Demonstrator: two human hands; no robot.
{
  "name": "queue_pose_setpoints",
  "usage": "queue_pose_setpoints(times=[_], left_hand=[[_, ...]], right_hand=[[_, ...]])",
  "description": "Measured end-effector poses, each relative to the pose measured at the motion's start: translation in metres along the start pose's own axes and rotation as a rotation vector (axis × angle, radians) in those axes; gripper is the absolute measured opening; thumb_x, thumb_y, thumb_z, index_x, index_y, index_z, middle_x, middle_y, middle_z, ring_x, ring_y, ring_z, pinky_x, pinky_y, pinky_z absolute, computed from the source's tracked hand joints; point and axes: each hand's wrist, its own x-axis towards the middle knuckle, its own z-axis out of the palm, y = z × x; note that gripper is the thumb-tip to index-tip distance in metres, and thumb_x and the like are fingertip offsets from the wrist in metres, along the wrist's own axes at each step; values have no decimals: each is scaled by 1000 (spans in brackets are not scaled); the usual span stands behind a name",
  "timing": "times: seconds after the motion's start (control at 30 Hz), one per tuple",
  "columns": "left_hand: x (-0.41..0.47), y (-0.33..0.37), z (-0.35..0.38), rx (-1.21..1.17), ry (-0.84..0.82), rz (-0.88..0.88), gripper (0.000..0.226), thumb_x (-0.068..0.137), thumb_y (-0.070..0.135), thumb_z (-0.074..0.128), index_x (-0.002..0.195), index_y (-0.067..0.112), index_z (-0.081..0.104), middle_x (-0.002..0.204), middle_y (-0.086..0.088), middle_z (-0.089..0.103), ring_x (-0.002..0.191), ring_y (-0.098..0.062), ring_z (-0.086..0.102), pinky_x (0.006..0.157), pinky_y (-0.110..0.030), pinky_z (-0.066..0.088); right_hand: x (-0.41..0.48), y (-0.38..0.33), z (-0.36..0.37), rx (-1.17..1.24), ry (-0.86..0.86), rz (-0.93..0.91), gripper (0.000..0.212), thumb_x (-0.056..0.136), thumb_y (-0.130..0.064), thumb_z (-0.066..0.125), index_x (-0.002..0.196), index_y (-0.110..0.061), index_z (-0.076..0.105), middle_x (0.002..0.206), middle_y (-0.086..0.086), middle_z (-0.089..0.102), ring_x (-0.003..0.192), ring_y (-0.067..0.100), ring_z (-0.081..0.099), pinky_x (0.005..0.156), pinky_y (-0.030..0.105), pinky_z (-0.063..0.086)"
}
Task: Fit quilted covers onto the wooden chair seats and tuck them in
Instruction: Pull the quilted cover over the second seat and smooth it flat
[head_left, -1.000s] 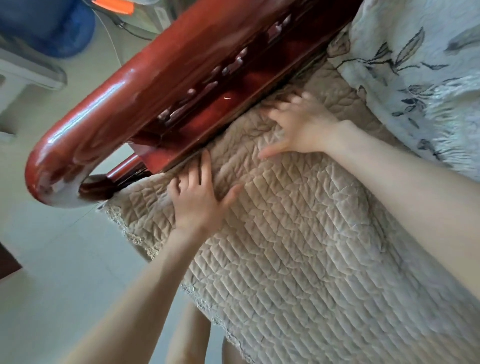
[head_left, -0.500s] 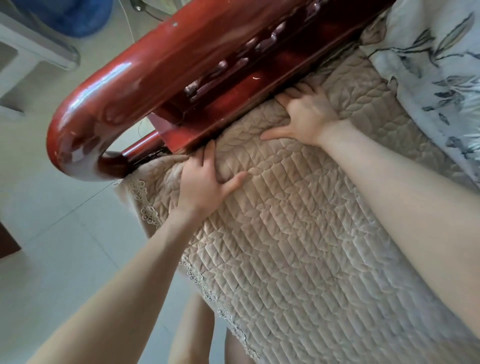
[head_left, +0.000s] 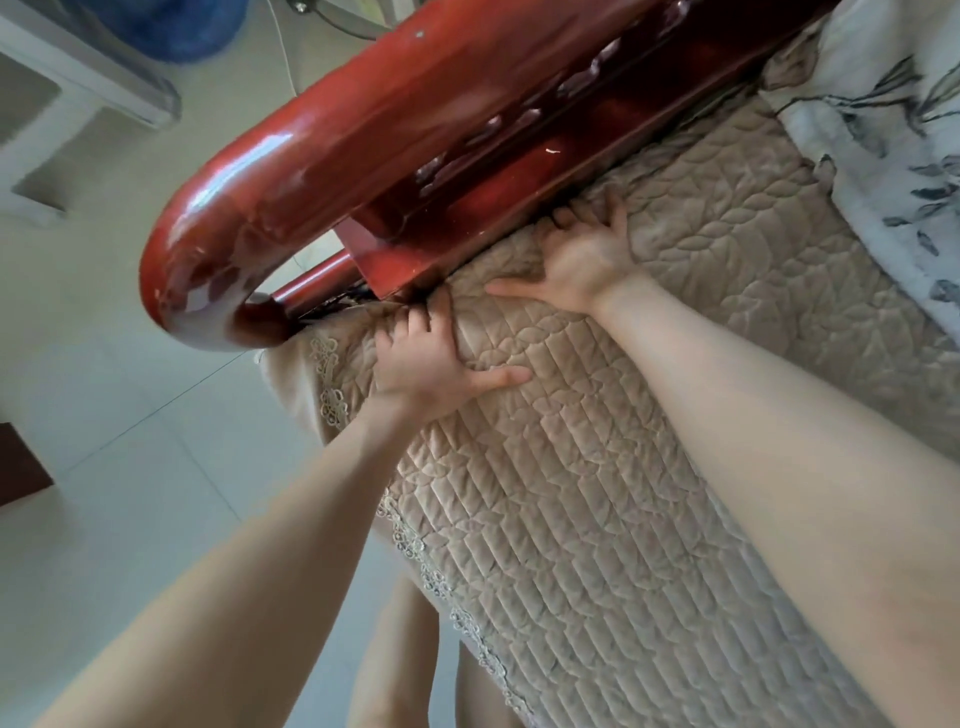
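Note:
A beige quilted cover with a lace edge lies over the chair seat. The glossy red wooden armrest runs diagonally above it. My left hand presses flat on the cover near the armrest's front post, its fingertips pushed into the gap under the wood. My right hand presses the cover further along the same gap, fingers spread with their tips hidden under the armrest panel. Both thumbs lie flat on the fabric.
A white cushion with grey leaf print sits at the upper right on the seat. Pale tiled floor lies left of the chair. A blue water bottle and a white stand are at the upper left.
Both hands have pushed further toward the armrest, driving the cover's edge into the gap. The camera has moved closer and tilted.

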Motion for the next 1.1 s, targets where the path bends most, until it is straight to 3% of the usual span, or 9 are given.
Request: queue_pose_setpoints(times=[0.1,0.23,0.3,0.43,0.53,0.7,0.8,0.93,1.1], left_hand=[[7,-3,-10,-85,-62,13,135,47,97,45,151,19,10,147,-13,38,136,-30,35,113,-47,25],[-12,-4,-5,10,171,-3,129,49,100,38,145,15,28,136,-9,49,127,-30,42,110,-47,23],[-21,-3,-1,59,198,-61,130,47,102,30,138,10,35,133,-9,47,125,-30,40,113,-50,18],[-27,-11,-3,69,135,-97,134,38,103,24,133,9,32,131,-9,42,125,-30,36,112,-50,22],[-14,-13,-5,41,44,-115,144,33,102,28,141,7,26,142,-13,40,131,-34,35,110,-52,24],[-2,-17,-5,33,19,-92,149,29,102,28,142,5,24,138,-19,47,127,-36,45,106,-51,32],[-7,-15,-5,79,79,-91,137,35,102,29,132,6,37,132,-15,51,121,-35,48,102,-51,34],[-33,-4,0,83,291,-48,113,56,94,37,126,5,44,126,-13,49,119,-33,43,103,-47,29],[-43,47,0,7,315,108,94,74,79,46,141,13,36,139,-14,39,129,-34,35,109,-47,28]], right_hand=[[8,1,0,8,-10,30,105,70,-91,28,134,-10,50,142,12,46,141,28,28,116,53,-6],[-8,3,1,179,176,29,100,73,-85,42,133,-6,50,140,14,50,140,27,32,119,50,-7],[-23,3,5,236,236,85,105,72,-85,45,143,-8,39,150,14,38,145,28,22,118,54,-8],[-28,-7,14,157,127,175,124,65,-94,31,154,-11,7,162,14,-5,147,33,-16,105,65,-20],[-16,-14,11,164,115,207,128,63,-95,33,153,-6,12,161,15,2,148,34,-11,104,70,-16],[-5,-14,12,141,70,212,131,61,-96,33,152,-4,15,160,13,6,148,31,-10,102,75,-13],[-6,-10,6,244,82,192,122,65,-93,39,150,-7,26,159,12,13,149,27,-6,104,72,-16],[-28,14,2,456,273,163,90,79,-73,53,145,-13,37,155,6,30,148,17,14,115,55,-15],[-58,57,5,331,277,199,93,79,-75,50,151,-18,29,162,0,13,149,19,-7,116,57,-12]])
